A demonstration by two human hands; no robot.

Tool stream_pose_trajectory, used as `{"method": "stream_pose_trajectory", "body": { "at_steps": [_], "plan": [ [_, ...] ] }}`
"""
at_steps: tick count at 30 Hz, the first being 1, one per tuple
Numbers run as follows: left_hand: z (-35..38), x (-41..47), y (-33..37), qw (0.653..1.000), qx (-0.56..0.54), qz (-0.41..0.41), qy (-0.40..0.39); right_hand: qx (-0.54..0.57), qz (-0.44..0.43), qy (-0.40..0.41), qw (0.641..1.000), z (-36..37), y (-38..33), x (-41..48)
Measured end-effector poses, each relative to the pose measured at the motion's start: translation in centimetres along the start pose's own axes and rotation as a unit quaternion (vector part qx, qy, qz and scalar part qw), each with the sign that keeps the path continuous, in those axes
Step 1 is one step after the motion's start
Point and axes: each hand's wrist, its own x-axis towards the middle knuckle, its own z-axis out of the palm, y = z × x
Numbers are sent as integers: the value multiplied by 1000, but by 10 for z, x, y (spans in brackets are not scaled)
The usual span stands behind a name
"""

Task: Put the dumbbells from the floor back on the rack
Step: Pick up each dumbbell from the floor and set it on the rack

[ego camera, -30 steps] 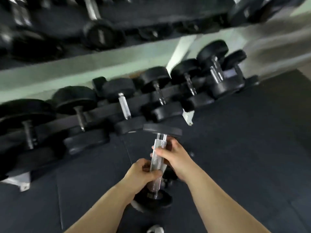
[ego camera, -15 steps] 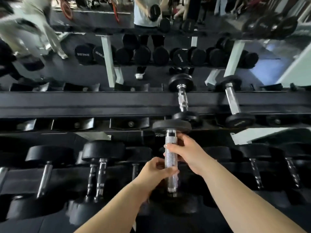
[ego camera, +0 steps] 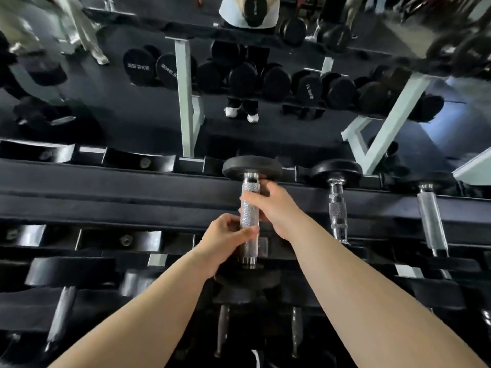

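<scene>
Top tier of rack (ego camera: 106, 197): cradles at left unoccupied. Centre: dumbbell (ego camera: 249, 216) w/ knurled chrome handle lies front-to-back across the tier, far head at rear rail, near head at front edge. Left hand (ego camera: 225, 240) wrapped around lower part of handle; right hand (ego camera: 276, 208) closed on upper part, fingers over the bar. Just beside it on the right: 2nd racked dumbbell (ego camera: 336, 195), then 3rd (ego camera: 431, 216). Mirror (ego camera: 132, 107) behind rack shows more weights
</scene>
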Motion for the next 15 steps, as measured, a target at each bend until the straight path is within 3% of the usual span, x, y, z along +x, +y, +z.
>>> {"method": "stream_pose_trajectory", "body": {
  "at_steps": [15],
  "plan": [
    [-22, 52, -8, 998, 27, -22, 47, -38, 27, -14, 999, 25, 2, 63]
  ]
}}
